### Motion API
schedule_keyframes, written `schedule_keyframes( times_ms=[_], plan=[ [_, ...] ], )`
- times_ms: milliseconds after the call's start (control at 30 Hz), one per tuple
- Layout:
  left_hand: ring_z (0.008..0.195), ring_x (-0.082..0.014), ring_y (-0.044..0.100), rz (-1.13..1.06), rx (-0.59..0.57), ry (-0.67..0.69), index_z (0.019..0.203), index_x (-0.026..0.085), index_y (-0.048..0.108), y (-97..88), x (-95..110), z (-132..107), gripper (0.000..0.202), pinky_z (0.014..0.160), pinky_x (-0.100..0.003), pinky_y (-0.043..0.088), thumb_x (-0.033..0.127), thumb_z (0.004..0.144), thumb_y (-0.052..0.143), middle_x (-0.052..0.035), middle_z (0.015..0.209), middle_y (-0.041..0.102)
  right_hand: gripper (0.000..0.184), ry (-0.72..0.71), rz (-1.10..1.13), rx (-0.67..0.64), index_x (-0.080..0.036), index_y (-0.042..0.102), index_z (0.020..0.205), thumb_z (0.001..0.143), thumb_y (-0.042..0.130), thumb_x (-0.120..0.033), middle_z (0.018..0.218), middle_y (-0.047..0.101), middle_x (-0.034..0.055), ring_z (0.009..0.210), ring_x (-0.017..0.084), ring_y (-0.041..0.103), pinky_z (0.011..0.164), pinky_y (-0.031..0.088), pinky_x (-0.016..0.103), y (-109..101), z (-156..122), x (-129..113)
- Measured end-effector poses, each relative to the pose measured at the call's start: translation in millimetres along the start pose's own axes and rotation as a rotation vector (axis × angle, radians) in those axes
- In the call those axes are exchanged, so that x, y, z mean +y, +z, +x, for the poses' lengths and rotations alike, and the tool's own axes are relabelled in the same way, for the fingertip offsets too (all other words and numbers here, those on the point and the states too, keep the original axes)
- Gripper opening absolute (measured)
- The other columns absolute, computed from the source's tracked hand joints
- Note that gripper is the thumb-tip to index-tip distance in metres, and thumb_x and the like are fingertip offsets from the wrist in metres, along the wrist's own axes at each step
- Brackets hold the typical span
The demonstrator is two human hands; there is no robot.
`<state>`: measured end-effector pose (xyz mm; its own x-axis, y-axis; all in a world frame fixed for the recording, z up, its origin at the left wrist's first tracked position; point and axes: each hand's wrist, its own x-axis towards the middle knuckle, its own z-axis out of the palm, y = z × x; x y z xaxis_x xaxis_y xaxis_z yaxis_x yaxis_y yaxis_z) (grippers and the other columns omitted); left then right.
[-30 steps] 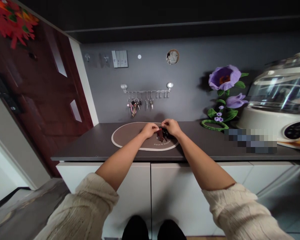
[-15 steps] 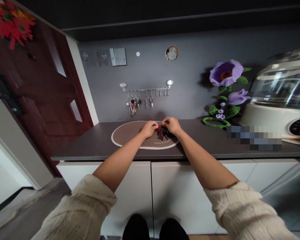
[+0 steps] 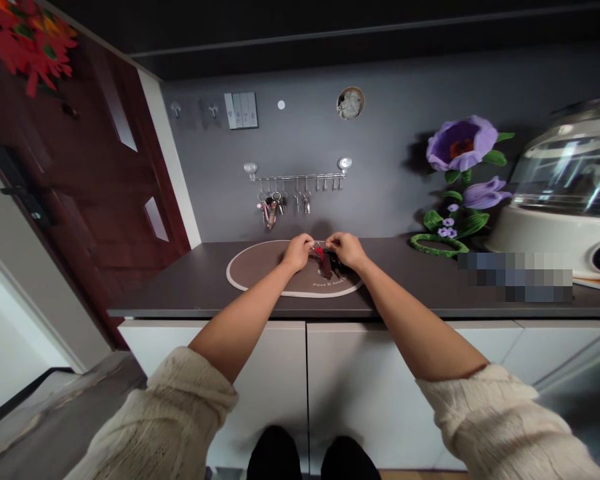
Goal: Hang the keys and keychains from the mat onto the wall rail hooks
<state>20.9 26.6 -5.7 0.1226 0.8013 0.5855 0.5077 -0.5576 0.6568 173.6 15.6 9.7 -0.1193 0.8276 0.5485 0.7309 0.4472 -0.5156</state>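
My left hand (image 3: 297, 253) pinches the edge of a metal key ring (image 3: 317, 247) above the mat. From it hangs a keychain (image 3: 326, 266) with a red strap and a brown piece, beside a dark bundle partly behind my right hand. My right hand (image 3: 349, 250) is closed in a pinch just right of the ring; what its fingertips hold is hidden. Under both hands lies an oval brown mat (image 3: 255, 270) with a pale rim. On the wall behind, several sets of keys (image 3: 271, 212) hang from a hook rail (image 3: 300, 177).
The mat rests on a dark countertop (image 3: 160, 283) over white cabinets (image 3: 260, 380). To the right stand a purple flower ornament (image 3: 463, 150) with a green ring base and a large white appliance (image 3: 545, 230). A red-brown door (image 3: 130, 220) is at the left.
The key ring now shows between my hands, with the red strap stretched out below it. My hands have shifted slightly relative to each other; the whole view has moved a little.
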Motion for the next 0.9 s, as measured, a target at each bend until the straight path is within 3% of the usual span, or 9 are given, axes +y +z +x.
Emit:
schedule_keyframes(
  times_ms=[400,667,900],
  plan=[
    [0.064,-0.0099,0.052,-0.376,0.12,-0.171,0.077,0.014,0.05,-1.0,2,4,0.01,0.056,-0.022,0.044,0.02,0.078,0.043,-0.0032,0.077,0.056,0.013,-0.066,0.149,0.04,-0.016,0.061,0.077,0.074,0.05,-0.024,0.07,0.063,0.0015,0.063,0.01,0.054,0.064,0.04,0.022,0,-3,-12],
    [0.066,-0.0076,0.054,-0.73,0.162,-0.293,0.076,0.014,0.049,-9.4,12,3,0.008,0.068,-0.027,0.048,0.02,0.079,0.045,-0.0009,0.073,0.056,0.016,-0.107,0.198,0.068,-0.017,0.059,0.083,0.074,0.05,-0.026,0.072,0.062,0.0015,0.065,0.011,0.054,0.065,0.041,0.023,1,-2,-14],
    [0.072,-0.0063,0.054,-0.911,0.144,-0.322,0.075,0.014,0.048,-14.0,17,3,0.006,0.078,-0.032,0.047,0.018,0.079,0.047,-0.0009,0.078,0.057,0.018,-0.149,0.214,0.061,-0.018,0.059,0.083,0.074,0.051,-0.032,0.073,0.062,0.0015,0.066,0.011,0.054,0.066,0.041,0.023,-2,-7,-23]
  ],
)
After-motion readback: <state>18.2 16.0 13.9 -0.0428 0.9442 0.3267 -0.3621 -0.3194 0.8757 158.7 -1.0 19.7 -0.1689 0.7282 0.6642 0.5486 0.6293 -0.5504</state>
